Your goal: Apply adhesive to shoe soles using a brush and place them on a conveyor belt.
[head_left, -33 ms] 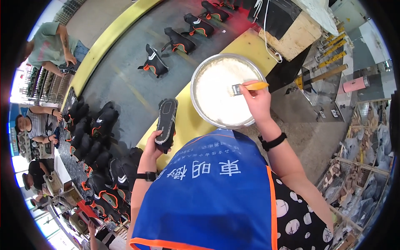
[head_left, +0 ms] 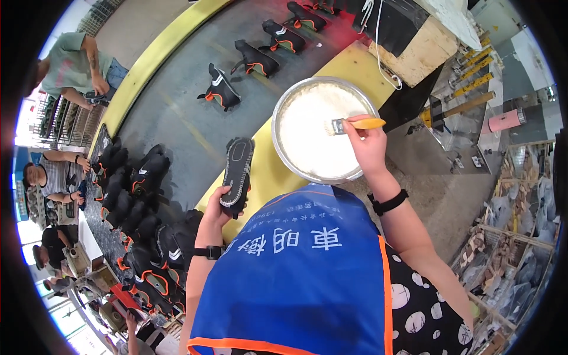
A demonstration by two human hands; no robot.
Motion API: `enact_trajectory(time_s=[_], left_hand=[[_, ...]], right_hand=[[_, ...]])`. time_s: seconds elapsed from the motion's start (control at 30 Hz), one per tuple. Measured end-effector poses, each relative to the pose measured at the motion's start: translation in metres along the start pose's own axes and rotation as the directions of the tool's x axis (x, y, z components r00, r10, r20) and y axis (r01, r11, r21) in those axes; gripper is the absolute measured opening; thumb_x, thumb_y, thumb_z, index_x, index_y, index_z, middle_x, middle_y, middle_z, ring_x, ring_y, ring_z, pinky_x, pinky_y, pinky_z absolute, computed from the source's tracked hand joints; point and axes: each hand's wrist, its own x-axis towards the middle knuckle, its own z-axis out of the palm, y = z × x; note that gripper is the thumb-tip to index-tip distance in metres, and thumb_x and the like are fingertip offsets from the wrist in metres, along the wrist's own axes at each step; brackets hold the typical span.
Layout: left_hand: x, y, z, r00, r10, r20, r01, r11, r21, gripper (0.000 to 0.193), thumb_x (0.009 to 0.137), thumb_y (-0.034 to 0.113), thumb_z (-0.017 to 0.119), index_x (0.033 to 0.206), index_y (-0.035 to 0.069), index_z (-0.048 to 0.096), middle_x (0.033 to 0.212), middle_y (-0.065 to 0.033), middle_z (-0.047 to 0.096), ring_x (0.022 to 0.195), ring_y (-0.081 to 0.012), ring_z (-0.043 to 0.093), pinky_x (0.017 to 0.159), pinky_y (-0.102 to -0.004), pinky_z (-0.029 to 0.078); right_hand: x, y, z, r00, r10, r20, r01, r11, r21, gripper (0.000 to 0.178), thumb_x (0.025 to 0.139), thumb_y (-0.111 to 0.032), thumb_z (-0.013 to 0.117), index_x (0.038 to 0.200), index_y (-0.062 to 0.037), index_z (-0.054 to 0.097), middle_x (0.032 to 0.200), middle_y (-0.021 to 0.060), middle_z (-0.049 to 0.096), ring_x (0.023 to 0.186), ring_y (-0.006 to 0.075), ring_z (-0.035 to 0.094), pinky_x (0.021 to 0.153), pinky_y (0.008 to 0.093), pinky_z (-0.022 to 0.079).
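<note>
My left hand [head_left: 218, 208] is wrapped round a black shoe upper [head_left: 238, 168], its stitched underside turned up toward me. In my right hand [head_left: 368, 145] is a paintbrush with a yellow handle [head_left: 368, 123], pinched near its metal band. The bristles point left, over a round metal bowl [head_left: 278, 139] of creamy white paste [head_left: 313, 121]; whether they touch the paste I cannot tell. The bowl stands on a yellow ledge [head_left: 269, 155] to the right of the shoe upper.
Several black and orange shoe uppers [head_left: 223, 89] lie spaced along the grey belt [head_left: 183, 83] beyond the ledge. More are heaped [head_left: 136, 219] at the left. Co-workers [head_left: 77, 65] sit across the belt. A wooden box [head_left: 408, 53] stands behind the bowl, and wire shelves [head_left: 509, 236] are at the right.
The shoe upper in my left hand and the brush in my right have shifted very slightly. Both grips stay the same.
</note>
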Motion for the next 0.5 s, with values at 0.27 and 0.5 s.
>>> enact_trajectory(time_s=[0.27, 0.5], left_hand=[[-0.039, 0.036, 0.11, 0.963, 0.195, 0.185, -0.261, 0.845, 0.468, 0.081, 0.08, 0.012, 0.058, 0.154, 0.001, 0.026, 0.143, -0.0141, 0.048, 0.126, -0.0211, 0.052, 0.104, -0.0301, 0.045], [-0.036, 0.049, 0.161, 0.972, -0.027, 0.233, -0.153, 0.68, 0.718, 0.078, 0.08, 0.012, 0.058, 0.151, -0.001, 0.03, 0.141, -0.0155, 0.049, 0.125, -0.0202, 0.051, 0.106, -0.0297, 0.04]], right_hand=[[0.005, 0.028, -0.001, 0.997, -0.054, -0.052, 0.049, 0.994, -0.099, 0.016, 0.085, -0.015, 0.077, 0.09, -0.0039, 0.067, 0.08, 0.0087, 0.068, 0.068, 0.0148, 0.065, 0.064, 0.0277, 0.052], [0.005, -0.04, -0.02, 0.928, -0.33, 0.175, 0.343, 0.938, -0.048, 0.013, 0.08, -0.005, 0.078, 0.091, -0.0078, 0.072, 0.091, 0.0043, 0.07, 0.087, 0.0179, 0.065, 0.083, 0.0318, 0.048]])
